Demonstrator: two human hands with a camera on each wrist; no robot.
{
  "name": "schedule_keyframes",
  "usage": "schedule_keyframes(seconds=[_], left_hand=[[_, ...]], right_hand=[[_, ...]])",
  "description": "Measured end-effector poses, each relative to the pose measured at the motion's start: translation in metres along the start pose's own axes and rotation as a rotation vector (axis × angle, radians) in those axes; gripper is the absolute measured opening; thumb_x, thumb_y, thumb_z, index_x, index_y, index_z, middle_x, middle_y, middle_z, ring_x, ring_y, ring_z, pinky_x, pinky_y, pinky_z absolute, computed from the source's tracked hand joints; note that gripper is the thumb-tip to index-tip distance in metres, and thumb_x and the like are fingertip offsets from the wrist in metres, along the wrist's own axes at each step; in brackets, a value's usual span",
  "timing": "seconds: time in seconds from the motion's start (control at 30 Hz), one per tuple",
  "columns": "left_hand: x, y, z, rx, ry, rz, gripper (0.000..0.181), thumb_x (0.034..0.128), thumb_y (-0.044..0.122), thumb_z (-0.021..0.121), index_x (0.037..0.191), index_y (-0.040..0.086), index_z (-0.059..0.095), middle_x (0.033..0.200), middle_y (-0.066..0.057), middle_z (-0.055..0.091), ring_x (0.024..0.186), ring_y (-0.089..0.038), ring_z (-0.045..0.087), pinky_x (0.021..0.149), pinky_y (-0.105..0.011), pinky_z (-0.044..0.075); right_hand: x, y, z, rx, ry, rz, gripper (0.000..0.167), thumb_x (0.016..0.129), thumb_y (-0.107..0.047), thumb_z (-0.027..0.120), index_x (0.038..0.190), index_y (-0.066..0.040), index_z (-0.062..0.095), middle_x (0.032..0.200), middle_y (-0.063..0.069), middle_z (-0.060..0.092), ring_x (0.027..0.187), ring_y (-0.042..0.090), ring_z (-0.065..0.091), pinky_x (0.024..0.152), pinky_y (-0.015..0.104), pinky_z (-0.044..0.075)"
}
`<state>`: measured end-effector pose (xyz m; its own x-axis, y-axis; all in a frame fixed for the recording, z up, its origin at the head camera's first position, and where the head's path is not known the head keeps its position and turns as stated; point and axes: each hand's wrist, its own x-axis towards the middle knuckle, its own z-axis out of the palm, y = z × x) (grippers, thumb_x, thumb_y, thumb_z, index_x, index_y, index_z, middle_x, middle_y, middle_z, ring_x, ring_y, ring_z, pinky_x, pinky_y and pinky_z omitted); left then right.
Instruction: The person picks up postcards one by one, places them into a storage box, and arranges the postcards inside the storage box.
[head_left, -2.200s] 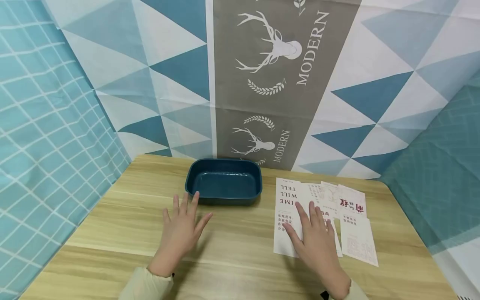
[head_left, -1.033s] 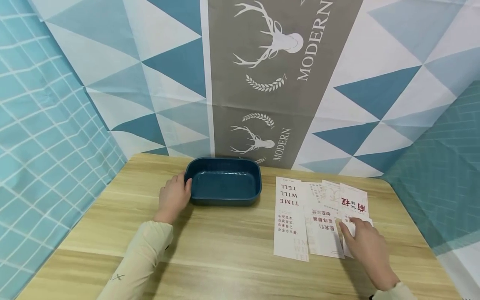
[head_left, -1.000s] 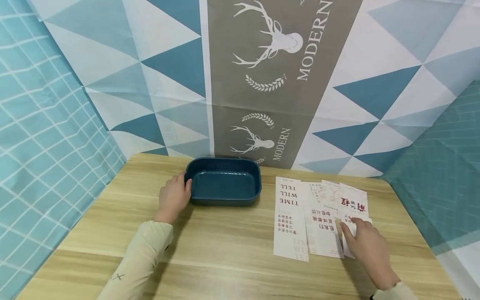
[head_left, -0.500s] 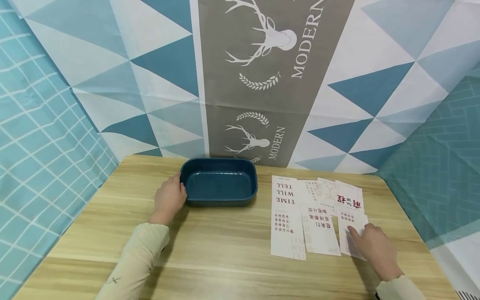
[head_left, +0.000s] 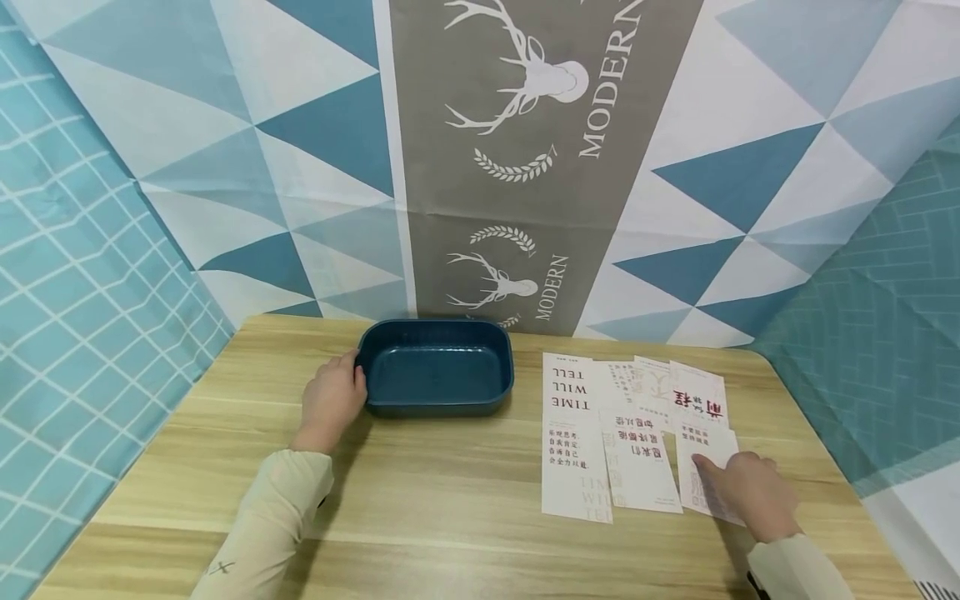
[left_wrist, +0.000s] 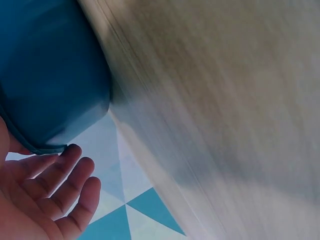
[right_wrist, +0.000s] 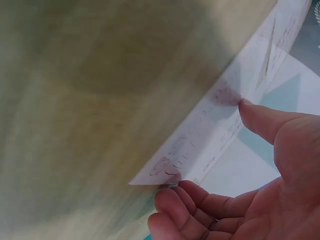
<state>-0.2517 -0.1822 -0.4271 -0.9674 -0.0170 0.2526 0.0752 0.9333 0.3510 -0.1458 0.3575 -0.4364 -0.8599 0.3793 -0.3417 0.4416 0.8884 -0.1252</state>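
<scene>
A dark blue rectangular basin (head_left: 438,375) stands near the back of the table. My left hand (head_left: 330,400) holds its left rim. In the left wrist view the fingertips (left_wrist: 74,150) meet the rim from outside, and the thumb is mostly hidden behind it. Several white printed paper cards lie to the right in two rows. My right hand (head_left: 757,493) is over the front right card (head_left: 701,467), gripping it between thumb and curled fingers. In the right wrist view the thumb touches this card (right_wrist: 195,140) on one side, with fingertips at its near edge.
The other cards include a front left card (head_left: 573,467), a front middle card (head_left: 645,471) and a back right card (head_left: 697,392), some overlapping. The wooden table (head_left: 420,517) meets a patterned cloth (head_left: 517,167) behind, with blue checked cloth (head_left: 82,275) at the left.
My left hand has gone from hovering to holding the basin's left rim. The right hand has moved from above the middle cards to the front right card, whose lower end has shifted slightly.
</scene>
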Motion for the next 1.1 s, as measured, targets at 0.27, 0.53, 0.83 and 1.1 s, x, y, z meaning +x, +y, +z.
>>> schedule_keyframes(seconds=[0.27,0.53,0.83,1.1], left_hand=[[-0.001,0.001,0.001,-0.010,0.021,0.001,0.038,0.0953,0.015,0.044,0.126,-0.006,0.052,0.112,-0.028,0.060,0.099,-0.043,0.057,0.077,-0.055,0.050],[0.000,0.001,0.002,-0.028,0.015,-0.020,0.038,0.0953,0.015,0.043,0.127,-0.005,0.051,0.113,-0.027,0.059,0.101,-0.042,0.057,0.079,-0.054,0.050],[0.000,0.001,0.002,-0.035,0.009,-0.017,0.038,0.0956,0.015,0.043,0.127,-0.005,0.051,0.114,-0.027,0.059,0.101,-0.042,0.057,0.079,-0.054,0.050],[0.000,0.000,0.001,-0.031,-0.006,-0.021,0.039,0.0959,0.015,0.042,0.129,-0.005,0.050,0.112,-0.027,0.059,0.100,-0.042,0.058,0.078,-0.054,0.050]], right_hand=[[0.002,0.006,-0.003,0.073,-0.040,-0.007,0.082,0.085,-0.068,0.041,0.090,0.011,0.060,0.076,0.021,0.056,0.068,0.027,0.048,0.052,0.036,0.041],[0.006,0.011,-0.007,0.147,-0.054,-0.004,0.076,0.082,-0.068,0.047,0.086,0.008,0.057,0.073,0.017,0.055,0.066,0.027,0.050,0.052,0.036,0.042],[0.011,0.013,-0.010,0.171,-0.001,0.023,0.087,0.075,-0.067,0.059,0.095,0.017,0.052,0.084,0.030,0.049,0.074,0.033,0.046,0.055,0.039,0.042],[0.011,0.016,-0.013,0.259,0.087,-0.054,0.045,0.087,-0.018,0.050,0.103,0.024,0.050,0.095,0.039,0.053,0.082,0.043,0.052,0.066,0.047,0.046]])
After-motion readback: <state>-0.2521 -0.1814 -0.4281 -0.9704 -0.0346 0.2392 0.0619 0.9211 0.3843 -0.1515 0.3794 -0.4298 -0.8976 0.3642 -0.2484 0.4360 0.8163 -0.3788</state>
